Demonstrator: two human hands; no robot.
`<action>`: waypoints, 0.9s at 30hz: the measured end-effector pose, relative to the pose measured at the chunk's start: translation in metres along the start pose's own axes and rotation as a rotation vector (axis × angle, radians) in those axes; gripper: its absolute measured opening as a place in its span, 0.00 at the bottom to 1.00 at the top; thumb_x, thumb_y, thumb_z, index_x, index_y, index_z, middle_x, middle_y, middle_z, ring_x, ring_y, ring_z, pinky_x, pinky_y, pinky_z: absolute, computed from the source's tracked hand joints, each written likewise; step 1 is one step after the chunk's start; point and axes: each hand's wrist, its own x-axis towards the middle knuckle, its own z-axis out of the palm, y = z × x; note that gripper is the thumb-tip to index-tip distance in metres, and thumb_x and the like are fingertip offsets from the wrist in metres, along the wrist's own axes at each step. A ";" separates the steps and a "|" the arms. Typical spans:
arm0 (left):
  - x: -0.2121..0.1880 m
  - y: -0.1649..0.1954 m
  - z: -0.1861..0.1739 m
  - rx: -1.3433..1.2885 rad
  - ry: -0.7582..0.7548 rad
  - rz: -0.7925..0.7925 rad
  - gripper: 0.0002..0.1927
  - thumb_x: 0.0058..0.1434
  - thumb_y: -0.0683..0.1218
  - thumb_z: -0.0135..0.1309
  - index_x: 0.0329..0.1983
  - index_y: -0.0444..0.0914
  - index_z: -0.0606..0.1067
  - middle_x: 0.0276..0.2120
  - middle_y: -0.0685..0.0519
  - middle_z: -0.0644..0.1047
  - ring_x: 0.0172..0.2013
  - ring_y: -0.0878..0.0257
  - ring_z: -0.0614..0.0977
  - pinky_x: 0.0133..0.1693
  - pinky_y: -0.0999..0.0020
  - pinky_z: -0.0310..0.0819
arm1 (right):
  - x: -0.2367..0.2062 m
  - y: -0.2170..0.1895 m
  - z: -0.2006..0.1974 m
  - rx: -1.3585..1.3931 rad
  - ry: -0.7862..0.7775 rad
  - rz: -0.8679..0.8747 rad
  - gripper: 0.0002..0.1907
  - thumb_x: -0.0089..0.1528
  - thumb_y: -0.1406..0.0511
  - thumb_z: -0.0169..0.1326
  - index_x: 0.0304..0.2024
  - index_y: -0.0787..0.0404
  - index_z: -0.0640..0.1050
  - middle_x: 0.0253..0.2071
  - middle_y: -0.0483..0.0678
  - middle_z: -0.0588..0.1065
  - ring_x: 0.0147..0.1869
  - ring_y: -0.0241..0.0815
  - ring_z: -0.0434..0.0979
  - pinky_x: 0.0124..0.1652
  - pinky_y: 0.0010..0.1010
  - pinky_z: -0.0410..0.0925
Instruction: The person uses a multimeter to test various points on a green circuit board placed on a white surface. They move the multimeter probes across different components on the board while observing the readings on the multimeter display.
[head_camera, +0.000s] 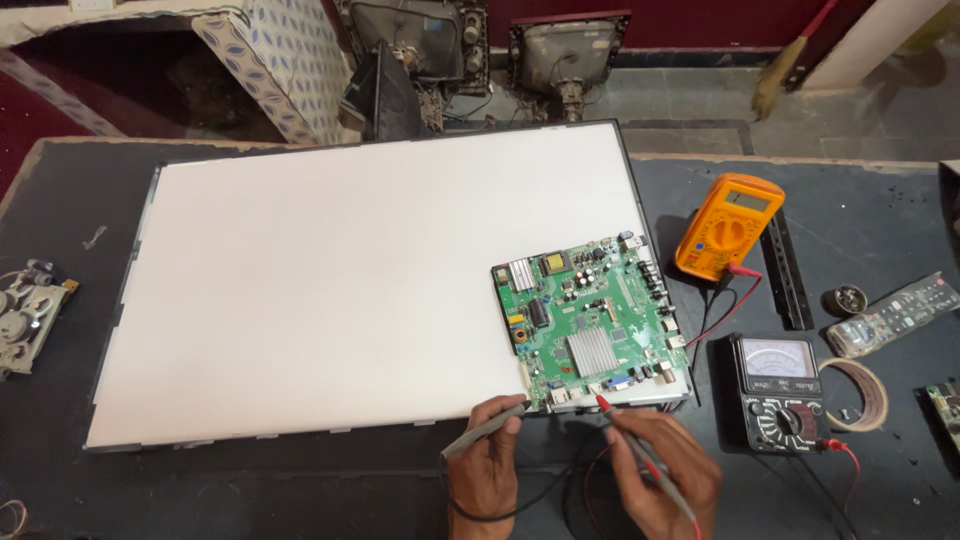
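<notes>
Two bare hands over a dark workbench, probing a green rectangular circuit board (592, 322) at the near right corner of a large white flat panel (350, 290). Left hand (485, 462) closed around a grey-black test probe (487, 428), tip at the board's near left edge. Right hand (662, 470) pinching a red-tipped test probe (640, 452), tip touching the board's near edge beside a blue connector. Right of the board: an orange digital multimeter (728, 226) at the far side, a black analogue meter (776, 392) nearer. Farther right, a grey remote control (892, 314).
</notes>
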 end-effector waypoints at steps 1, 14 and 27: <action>0.000 -0.002 0.001 -0.001 -0.017 -0.022 0.16 0.68 0.54 0.51 0.47 0.39 0.81 0.35 0.51 0.85 0.38 0.64 0.86 0.39 0.70 0.79 | -0.001 0.001 0.000 -0.012 -0.016 -0.001 0.10 0.52 0.75 0.63 0.37 0.66 0.82 0.35 0.52 0.83 0.42 0.44 0.86 0.42 0.31 0.76; 0.014 0.003 -0.003 0.084 -0.048 -0.012 0.14 0.68 0.51 0.50 0.47 0.39 0.81 0.30 0.48 0.84 0.32 0.59 0.86 0.35 0.67 0.78 | -0.004 0.005 0.008 0.006 -0.057 0.121 0.08 0.56 0.73 0.62 0.39 0.66 0.83 0.36 0.53 0.84 0.42 0.43 0.87 0.42 0.30 0.76; 0.023 0.027 -0.008 0.026 -0.106 0.004 0.15 0.69 0.51 0.49 0.48 0.37 0.79 0.33 0.46 0.84 0.34 0.56 0.86 0.37 0.62 0.78 | 0.001 -0.003 0.017 -0.009 -0.148 0.044 0.09 0.59 0.70 0.60 0.42 0.64 0.83 0.41 0.52 0.84 0.45 0.42 0.88 0.40 0.28 0.78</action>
